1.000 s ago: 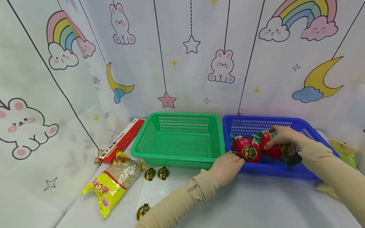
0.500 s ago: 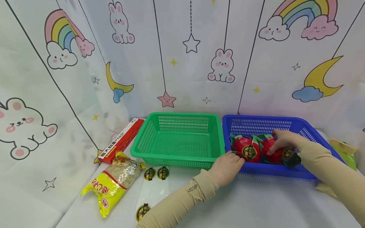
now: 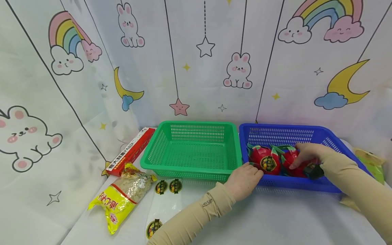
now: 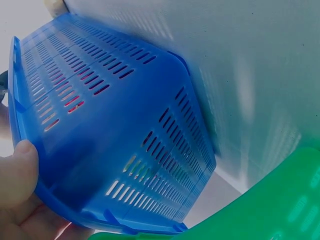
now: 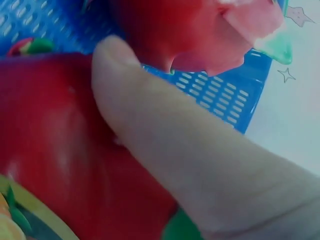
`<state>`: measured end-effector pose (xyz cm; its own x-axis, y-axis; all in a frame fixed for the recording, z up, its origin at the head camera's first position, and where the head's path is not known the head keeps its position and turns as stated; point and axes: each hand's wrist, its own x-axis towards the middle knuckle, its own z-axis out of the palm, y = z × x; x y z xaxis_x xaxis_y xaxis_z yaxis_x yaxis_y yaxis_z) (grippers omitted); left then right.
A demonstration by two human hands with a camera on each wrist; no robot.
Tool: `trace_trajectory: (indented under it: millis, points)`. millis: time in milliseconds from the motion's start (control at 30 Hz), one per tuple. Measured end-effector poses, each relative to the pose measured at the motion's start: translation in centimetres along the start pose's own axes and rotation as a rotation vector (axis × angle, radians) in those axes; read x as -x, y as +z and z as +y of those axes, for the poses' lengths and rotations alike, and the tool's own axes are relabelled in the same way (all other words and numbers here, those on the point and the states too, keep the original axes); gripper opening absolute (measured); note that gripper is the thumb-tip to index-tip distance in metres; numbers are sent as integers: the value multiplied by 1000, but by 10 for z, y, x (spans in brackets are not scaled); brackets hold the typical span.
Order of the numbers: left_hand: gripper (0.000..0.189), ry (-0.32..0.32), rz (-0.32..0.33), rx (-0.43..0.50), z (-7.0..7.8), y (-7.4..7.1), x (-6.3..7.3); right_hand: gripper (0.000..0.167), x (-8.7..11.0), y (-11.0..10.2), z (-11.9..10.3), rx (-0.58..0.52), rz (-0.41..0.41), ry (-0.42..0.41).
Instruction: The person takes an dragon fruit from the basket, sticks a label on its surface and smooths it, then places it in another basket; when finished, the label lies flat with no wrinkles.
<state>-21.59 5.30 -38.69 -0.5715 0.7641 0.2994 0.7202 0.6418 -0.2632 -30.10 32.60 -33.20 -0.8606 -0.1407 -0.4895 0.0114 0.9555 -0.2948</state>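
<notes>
Two red dragon fruits with green-tipped scales lie side by side in the blue basket (image 3: pixel 294 181). The left dragon fruit (image 3: pixel 256 154) faces me with a round black and gold sticker. Over the right dragon fruit (image 3: pixel 288 157) my right hand (image 3: pixel 310 153) curls, thumb on its near side; in the right wrist view the thumb (image 5: pixel 165 125) presses along its red skin (image 5: pixel 60 130). The far fingers are mostly hidden. My left hand (image 3: pixel 245 182) grips the blue basket's front left rim; in the left wrist view its thumb (image 4: pixel 17 172) lies against the outer wall (image 4: pixel 85 145).
A green basket (image 3: pixel 191 172) stands directly left of the blue one. Farther left lie a red pasta box (image 3: pixel 131 151) and a yellow bag of pasta (image 3: pixel 125 194). Clear plastic with round stickers (image 3: pixel 163 204) lies in front. A green package (image 3: pixel 370 163) sits right of the blue basket.
My right hand has shifted slightly right and toward me on the right dragon fruit, which has turned so its sticker no longer shows. My left hand stays on the rim.
</notes>
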Motion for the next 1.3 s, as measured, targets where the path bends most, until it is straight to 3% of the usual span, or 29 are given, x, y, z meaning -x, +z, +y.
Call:
trace_trajectory:
  millis: [167,367,800,1300]
  points:
    - [17,-5,3,-7,1,1,0,119,-5,2,1,99,1,-24]
    - [16,0,7,-9,2,2,0,114,-10,3,3,143,-4,-33]
    - [17,3,24,-29,1,-1,0,84,14,-11,-24,259,78,-134]
    - [50,11,-146,63,-3,-11,6,50,27,-5,-36,268,168,-208]
